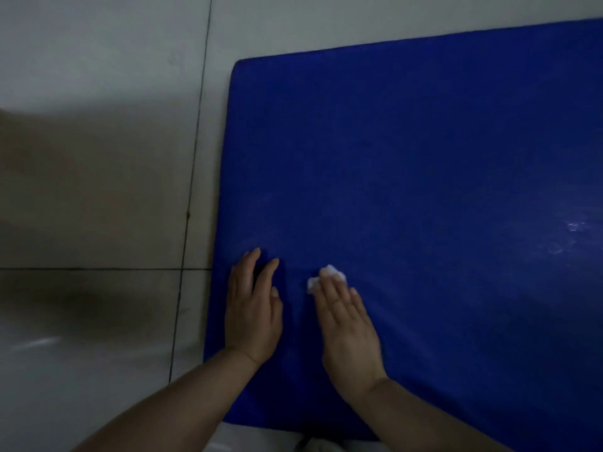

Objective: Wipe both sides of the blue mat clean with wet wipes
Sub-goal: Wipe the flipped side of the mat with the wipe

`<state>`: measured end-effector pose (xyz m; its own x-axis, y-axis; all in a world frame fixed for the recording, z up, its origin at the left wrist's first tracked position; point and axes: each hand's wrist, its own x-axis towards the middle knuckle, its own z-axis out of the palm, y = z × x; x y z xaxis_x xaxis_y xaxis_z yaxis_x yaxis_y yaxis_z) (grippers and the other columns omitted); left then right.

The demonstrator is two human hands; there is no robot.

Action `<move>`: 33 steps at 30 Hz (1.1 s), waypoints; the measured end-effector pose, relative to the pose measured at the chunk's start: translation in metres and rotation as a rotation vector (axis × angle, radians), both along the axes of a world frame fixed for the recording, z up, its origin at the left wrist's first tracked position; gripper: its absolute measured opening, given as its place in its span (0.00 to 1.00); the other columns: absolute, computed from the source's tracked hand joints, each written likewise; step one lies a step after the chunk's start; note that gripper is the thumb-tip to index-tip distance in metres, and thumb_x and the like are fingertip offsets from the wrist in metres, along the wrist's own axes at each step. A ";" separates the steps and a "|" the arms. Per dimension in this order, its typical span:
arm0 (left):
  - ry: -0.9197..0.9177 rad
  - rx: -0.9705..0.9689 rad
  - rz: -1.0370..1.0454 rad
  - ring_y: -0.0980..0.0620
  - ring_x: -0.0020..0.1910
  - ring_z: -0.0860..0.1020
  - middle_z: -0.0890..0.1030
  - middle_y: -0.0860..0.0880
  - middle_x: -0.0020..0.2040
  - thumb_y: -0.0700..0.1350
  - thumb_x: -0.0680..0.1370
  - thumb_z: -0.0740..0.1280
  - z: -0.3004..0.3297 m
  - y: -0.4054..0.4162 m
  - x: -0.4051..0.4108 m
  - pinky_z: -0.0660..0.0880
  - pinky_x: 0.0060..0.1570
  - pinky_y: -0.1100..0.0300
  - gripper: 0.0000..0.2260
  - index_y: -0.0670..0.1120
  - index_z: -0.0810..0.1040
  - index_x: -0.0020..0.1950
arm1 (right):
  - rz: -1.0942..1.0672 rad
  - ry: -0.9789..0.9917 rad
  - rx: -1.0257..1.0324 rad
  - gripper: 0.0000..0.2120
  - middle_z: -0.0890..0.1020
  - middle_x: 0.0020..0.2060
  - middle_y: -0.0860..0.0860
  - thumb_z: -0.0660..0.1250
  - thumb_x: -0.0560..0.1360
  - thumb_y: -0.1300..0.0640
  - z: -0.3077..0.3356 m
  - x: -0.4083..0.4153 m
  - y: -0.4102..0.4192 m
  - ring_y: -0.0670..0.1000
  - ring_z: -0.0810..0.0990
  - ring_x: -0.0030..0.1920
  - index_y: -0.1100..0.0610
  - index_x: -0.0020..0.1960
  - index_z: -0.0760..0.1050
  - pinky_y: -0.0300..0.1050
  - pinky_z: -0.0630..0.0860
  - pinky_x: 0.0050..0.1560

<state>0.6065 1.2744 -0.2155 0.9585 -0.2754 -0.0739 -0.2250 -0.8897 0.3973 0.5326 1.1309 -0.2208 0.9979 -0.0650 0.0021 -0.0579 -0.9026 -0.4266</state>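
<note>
Nearest the camera, at the bottom edge, a strip of pale cloth point(326, 446) shows between the two bare forearms; can't tell what it is.

Both forearms reach fwd onto the mat point(424, 158), a big blue sheet lying flat on the floor point(98, 190), filling the centre and right of the view and running off the right and bottom edges. Its near-left part is where the hands are.

L hand point(253, 308): palm down, flat on the mat just inside its left edge, fingers straight and a bit spread, gripping nothing.

R hand point(347, 324): just beside the L, apart from it, also palm down w/ fingers straight. Fingertips press on a small white wipe point(326, 277), bunched up, poking out ahead of and to the left of the fingers. Wipe sits on the mat surface; most of it is hidden under the fingers.

Further out, the mat is smooth, w/ faint streaks. Toward the right edge, a shiny wet-looking patch point(571, 233) catches light.

Far-left corner of the mat is rounded; far edge slants up to the right.

Left of the mat: pale floor tiles w/ dark grout lines point(192, 190), one running alongside the mat's left edge, one crossing it. A broad dark shadow point(81, 288) lies over those tiles. Scene is dim, slightly blurred.
</note>
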 end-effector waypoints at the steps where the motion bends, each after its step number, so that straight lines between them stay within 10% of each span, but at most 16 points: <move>1: -0.017 0.002 -0.023 0.43 0.73 0.60 0.61 0.44 0.74 0.43 0.78 0.52 0.000 -0.004 0.003 0.60 0.70 0.42 0.20 0.45 0.68 0.69 | -0.058 -0.002 -0.002 0.30 0.61 0.74 0.56 0.46 0.72 0.68 0.000 0.001 -0.006 0.54 0.55 0.75 0.61 0.74 0.59 0.50 0.52 0.72; 10: -0.056 0.054 -0.118 0.45 0.72 0.61 0.67 0.39 0.71 0.42 0.77 0.62 -0.005 -0.015 0.012 0.59 0.69 0.43 0.18 0.44 0.69 0.68 | 0.088 -0.030 -0.018 0.24 0.68 0.71 0.58 0.51 0.75 0.61 0.002 0.044 0.015 0.56 0.63 0.72 0.65 0.69 0.70 0.54 0.54 0.71; 15: -0.049 0.038 -0.106 0.45 0.72 0.63 0.66 0.43 0.72 0.44 0.77 0.52 -0.006 -0.015 0.012 0.57 0.72 0.44 0.20 0.46 0.68 0.68 | -0.200 -0.032 0.006 0.36 0.67 0.71 0.60 0.65 0.63 0.78 0.000 0.051 -0.037 0.57 0.60 0.73 0.66 0.71 0.66 0.51 0.52 0.75; 25: -0.044 -0.007 -0.103 0.45 0.73 0.62 0.69 0.41 0.71 0.43 0.75 0.54 -0.004 -0.016 0.013 0.54 0.73 0.50 0.21 0.46 0.67 0.69 | 0.076 -0.073 -0.090 0.25 0.72 0.68 0.58 0.51 0.73 0.63 0.000 0.103 -0.006 0.57 0.69 0.70 0.64 0.67 0.72 0.54 0.64 0.69; 33: -0.107 -0.099 -0.072 0.45 0.69 0.67 0.69 0.44 0.68 0.41 0.75 0.55 -0.007 -0.016 0.017 0.69 0.64 0.40 0.19 0.47 0.70 0.65 | -0.259 -0.064 -0.017 0.36 0.67 0.71 0.60 0.69 0.63 0.77 -0.001 0.101 -0.045 0.58 0.60 0.73 0.66 0.70 0.67 0.54 0.55 0.74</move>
<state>0.6231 1.2587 -0.2221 0.9369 -0.3448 0.0586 -0.3327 -0.8273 0.4527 0.6335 1.0855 -0.2223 0.9459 -0.3173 0.0677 -0.2611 -0.8683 -0.4217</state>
